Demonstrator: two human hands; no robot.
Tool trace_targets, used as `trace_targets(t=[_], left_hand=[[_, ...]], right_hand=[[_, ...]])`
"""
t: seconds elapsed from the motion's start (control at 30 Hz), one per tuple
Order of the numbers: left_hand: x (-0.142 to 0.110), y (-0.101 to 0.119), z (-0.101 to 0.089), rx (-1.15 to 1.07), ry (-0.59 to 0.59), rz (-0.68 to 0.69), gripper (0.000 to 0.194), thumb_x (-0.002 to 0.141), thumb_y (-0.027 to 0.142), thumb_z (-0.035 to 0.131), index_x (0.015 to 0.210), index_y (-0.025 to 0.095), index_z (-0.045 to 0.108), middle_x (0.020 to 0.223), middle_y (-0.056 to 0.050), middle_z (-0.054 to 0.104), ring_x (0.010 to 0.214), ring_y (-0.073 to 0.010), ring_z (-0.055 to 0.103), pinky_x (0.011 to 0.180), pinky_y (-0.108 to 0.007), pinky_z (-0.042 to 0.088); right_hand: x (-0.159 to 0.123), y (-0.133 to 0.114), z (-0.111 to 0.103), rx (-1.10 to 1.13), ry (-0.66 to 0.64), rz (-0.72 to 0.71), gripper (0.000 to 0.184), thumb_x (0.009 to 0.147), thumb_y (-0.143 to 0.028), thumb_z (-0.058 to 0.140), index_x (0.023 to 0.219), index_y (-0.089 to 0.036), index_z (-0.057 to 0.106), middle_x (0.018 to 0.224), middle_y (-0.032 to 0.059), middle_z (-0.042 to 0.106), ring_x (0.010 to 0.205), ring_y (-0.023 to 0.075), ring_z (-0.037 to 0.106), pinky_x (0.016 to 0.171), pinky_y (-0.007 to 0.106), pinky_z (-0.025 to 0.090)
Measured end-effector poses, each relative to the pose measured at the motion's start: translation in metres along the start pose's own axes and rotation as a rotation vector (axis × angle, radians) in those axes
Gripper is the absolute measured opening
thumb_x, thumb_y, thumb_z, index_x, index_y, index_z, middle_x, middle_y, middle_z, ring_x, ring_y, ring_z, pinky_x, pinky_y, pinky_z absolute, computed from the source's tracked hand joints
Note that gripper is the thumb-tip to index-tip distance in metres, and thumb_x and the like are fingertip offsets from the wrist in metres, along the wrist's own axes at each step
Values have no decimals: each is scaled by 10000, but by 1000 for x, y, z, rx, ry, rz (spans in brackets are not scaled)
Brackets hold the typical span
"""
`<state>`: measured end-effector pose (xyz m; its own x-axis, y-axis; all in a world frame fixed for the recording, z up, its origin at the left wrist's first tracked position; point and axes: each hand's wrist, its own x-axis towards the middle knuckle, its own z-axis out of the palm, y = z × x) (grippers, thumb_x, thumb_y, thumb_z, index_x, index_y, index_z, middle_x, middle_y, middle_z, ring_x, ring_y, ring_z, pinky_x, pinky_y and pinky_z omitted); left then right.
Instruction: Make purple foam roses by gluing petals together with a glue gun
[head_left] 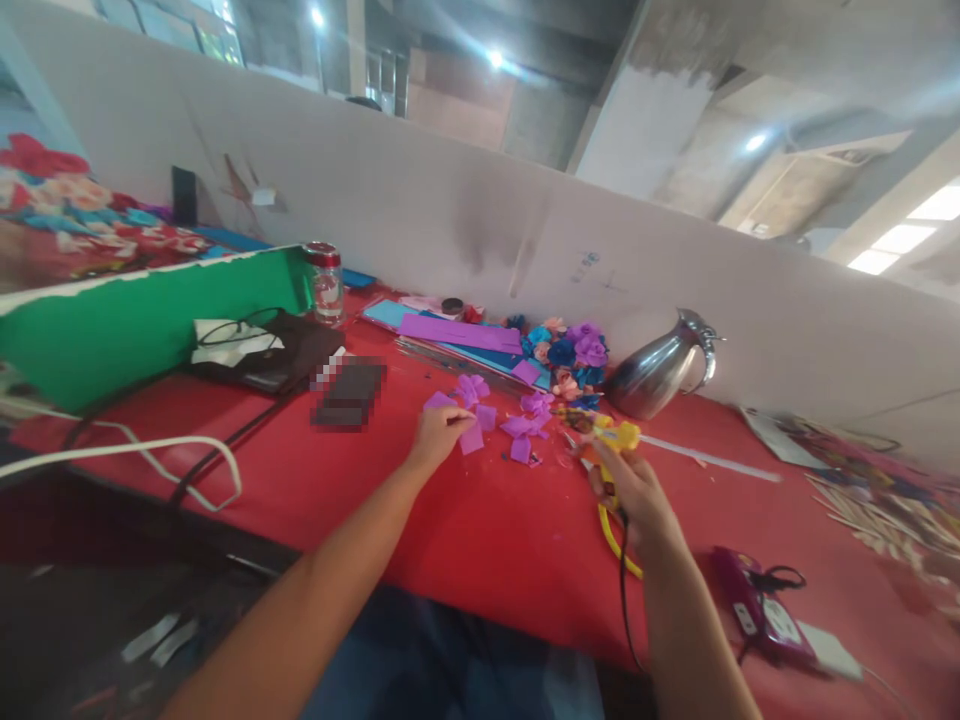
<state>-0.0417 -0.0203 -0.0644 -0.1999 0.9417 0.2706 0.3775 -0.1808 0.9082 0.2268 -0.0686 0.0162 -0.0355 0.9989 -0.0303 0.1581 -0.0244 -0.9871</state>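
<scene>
My left hand (439, 437) is closed in a pinch at the purple paper pieces (472, 438) on the red tabletop; its fingertips meet at the edge of one piece. My right hand (634, 490) is wrapped round a yellow glue gun (619, 434), whose nozzle points left and whose black cord hangs down. Between the hands lie more purple paper petals (521, 430), with a purple paper flower (472, 389) just behind. A yellow loop (616, 545), perhaps a scissors handle, shows under my right hand.
A steel jug (660, 368) stands behind my right hand, near finished paper flowers (589, 345) and purple paper strips (459, 332). Leftward are a blurred dark object (350, 392), a lidded jar (327, 290) and a green partition (165, 320). A maroon power box (765, 610) sits at right.
</scene>
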Motion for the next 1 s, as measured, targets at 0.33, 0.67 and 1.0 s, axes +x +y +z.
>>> trace_targets(t=[0.33,0.67,1.0], left_hand=[[1,-4,1,18,-12,-3,166,703,293,615,766,231,756,759,-15,746,735,-200,659,677,-303,459],[2,-5,2,88,-20,64,145,700,244,616,736,240,757,767,-13,750,724,-197,652,677,-296,451],[1,-1,2,124,-31,68,126,704,198,635,710,242,753,763,-19,742,719,-197,644,697,-300,447]], right_hand=[[3,26,63,-226,-331,51,512,777,-658,458,672,-171,575,361,-50,452,308,78,398,346,191,296],[5,30,77,-318,-387,62,527,778,-672,445,608,-181,533,341,-53,441,286,74,390,337,192,284],[8,35,74,-348,-341,53,540,785,-680,433,575,-188,505,352,-43,456,296,76,411,344,191,295]])
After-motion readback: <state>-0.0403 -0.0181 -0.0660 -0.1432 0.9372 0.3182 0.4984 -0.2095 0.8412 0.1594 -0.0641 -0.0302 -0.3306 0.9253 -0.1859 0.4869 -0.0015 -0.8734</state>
